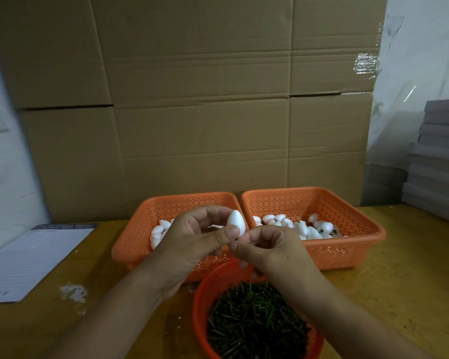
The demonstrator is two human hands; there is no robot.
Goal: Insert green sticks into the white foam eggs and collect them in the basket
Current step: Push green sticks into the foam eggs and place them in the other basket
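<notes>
Your left hand (197,237) pinches one white foam egg (236,223) between thumb and fingers, point up. Your right hand (267,248) meets it from the right, fingertips closed on a green stick (236,238) of which only a little shows at the bottom of the egg. Both are above the round red bowl of sticks (254,322). Behind the egg, the left orange basket (140,244) holds plain eggs; the right orange basket (347,252), beside it, holds eggs with some green visible. I think the danger is pushing at an angle: the stick may come out through the side or break the foam. Squeezing hard could dent the egg.
</notes>
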